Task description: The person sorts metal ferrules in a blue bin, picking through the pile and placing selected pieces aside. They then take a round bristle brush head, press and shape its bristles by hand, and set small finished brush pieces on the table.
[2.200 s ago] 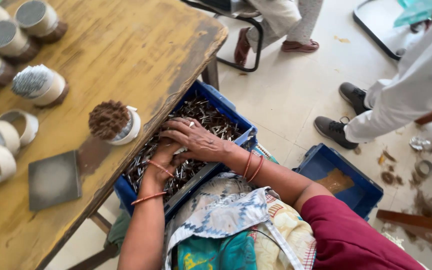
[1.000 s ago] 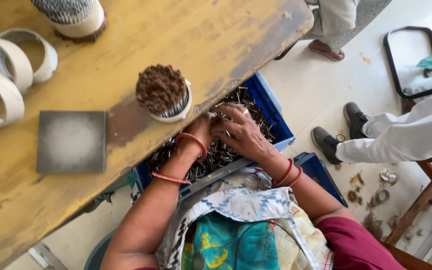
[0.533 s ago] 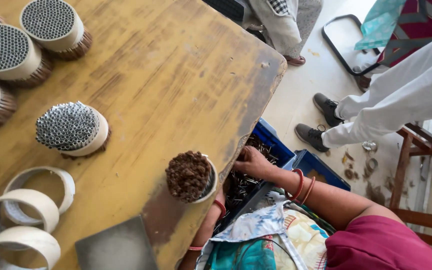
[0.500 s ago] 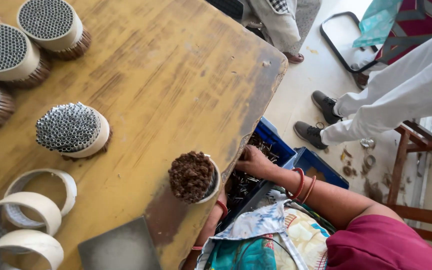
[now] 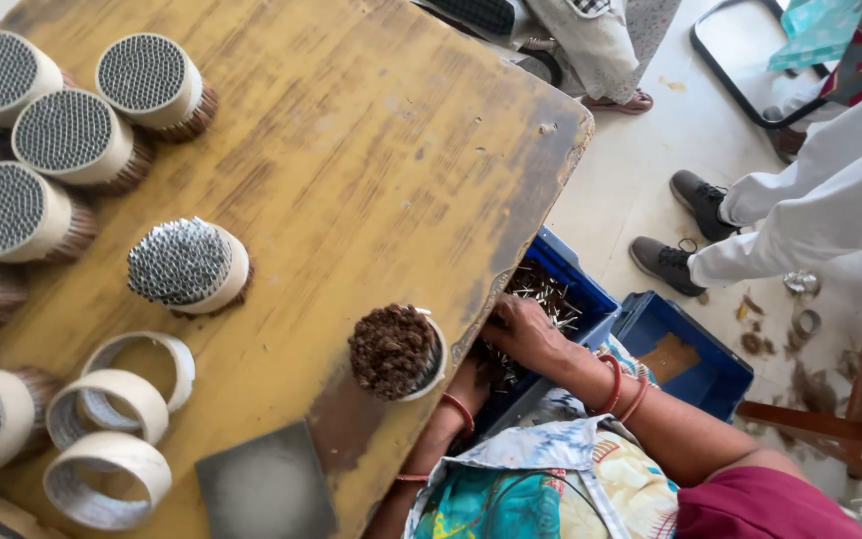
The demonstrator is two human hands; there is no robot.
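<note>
head view, one camera, looking down. wooden surface (image 5: 351, 180), yellow-brown and worn, its left and bottom edges cut off by the frame. blue crate (image 5: 571, 284) of small metal pins below the surface's edge, more than half hidden under it. right hand (image 5: 519, 331), palm down inside the crate on the pins, fingers bent under the surface's edge; whether they pinch anything cannot be told. left hand (image 5: 473, 376), mostly hidden beneath the surface, only the wrist and red bangles plain; its grip cannot be told. the two hands lie close together in the crate. white ring packed with brown pins (image 5: 396, 351), standing at the surface's edge just beside the hands. ring packed with silver pins (image 5: 189, 266), further in. filled bundles (image 5: 72, 140), grey-faced, along the left, some cut off. empty white rings (image 5: 112, 419), three, lower left. grey square plate (image 5: 263, 489), partly cut off. second blue crate (image 5: 685, 354) on the floor. another person's legs in white trousers and dark shoes (image 5: 685, 225), upper right.
</note>
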